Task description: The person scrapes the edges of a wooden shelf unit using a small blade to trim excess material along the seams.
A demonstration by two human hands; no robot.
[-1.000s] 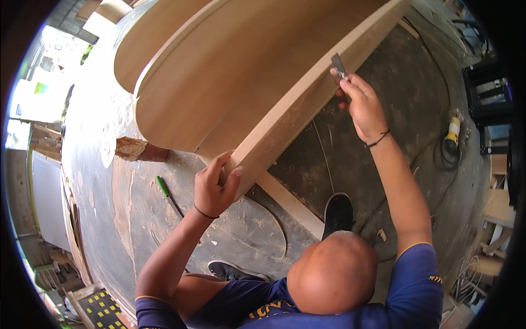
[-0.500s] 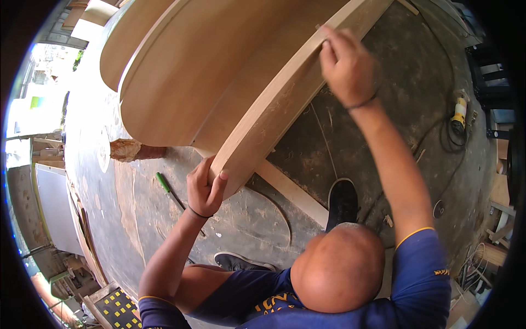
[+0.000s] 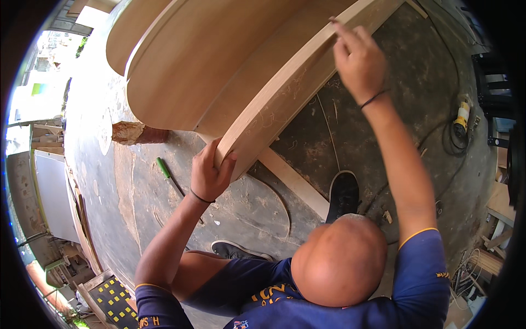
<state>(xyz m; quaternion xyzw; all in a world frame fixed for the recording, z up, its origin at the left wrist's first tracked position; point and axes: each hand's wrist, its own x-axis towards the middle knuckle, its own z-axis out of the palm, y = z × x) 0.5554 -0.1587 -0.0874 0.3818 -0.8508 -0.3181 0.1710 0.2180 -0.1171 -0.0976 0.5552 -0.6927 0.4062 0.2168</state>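
A long, curved wooden piece point(image 3: 274, 104) with a pale edge runs from the middle of the view to the far right, fine shavings clinging to its side. My left hand point(image 3: 211, 172) is wrapped around its near end, thumb on the side facing me. Farther along the same edge, my right hand point(image 3: 361, 63) is closed, with a small dark tip point(image 3: 332, 20) showing past its fingers. The rest of that item is hidden by the fingers, so its kind is unclear. Wide curved panels point(image 3: 192, 71) stand beyond the piece.
A green-handled screwdriver point(image 3: 163, 167) lies on the floor at left, near a rough wood block point(image 3: 129, 133). A pale strip point(image 3: 298, 183) lies below the work. My shoe point(image 3: 344, 192) is beside it. At right sit a yellow-and-white power tool point(image 3: 461, 118) and its cable.
My right hand has shifted slightly along the wooden edge, toward me and to the right. My left hand keeps its hold on the near end. The whole view has shifted a little.
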